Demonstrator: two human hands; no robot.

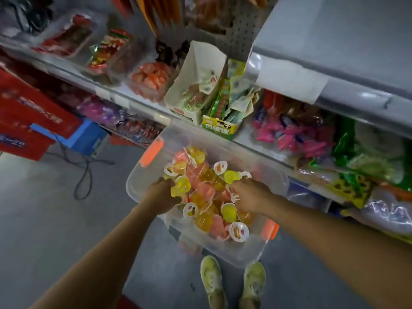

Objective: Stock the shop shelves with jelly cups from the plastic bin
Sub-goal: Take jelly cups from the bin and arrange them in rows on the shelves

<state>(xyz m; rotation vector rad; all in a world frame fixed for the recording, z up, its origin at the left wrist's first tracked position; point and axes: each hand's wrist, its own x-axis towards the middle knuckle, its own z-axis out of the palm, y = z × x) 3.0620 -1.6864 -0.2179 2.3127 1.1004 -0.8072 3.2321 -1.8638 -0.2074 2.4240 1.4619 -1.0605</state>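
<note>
Head view: the frame is blurred, and the goods on the shelves (334, 97) are hard to make out. Fingertips of both hands are hidden among the jelly cups (229, 211), so I cannot tell whether either grips one. The left hand (163, 195), fingers curled, touches a yellow cup at the bin's (133, 181) left side. The right hand (249, 195) lies among cups at the right. The bin sits before the shelves, near the shoes (210, 277).

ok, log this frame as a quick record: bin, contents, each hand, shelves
bin: clear plastic bin, orange latches, in front of the shelves
contents: jelly cups, yellow, pink and orange, loosely piled
left hand: left hand in the bin, at the pile's left side; grip unclear
right hand: right hand in the bin, at the pile's right side; grip unclear
shelves: shelves hold mixed snack packs
</note>
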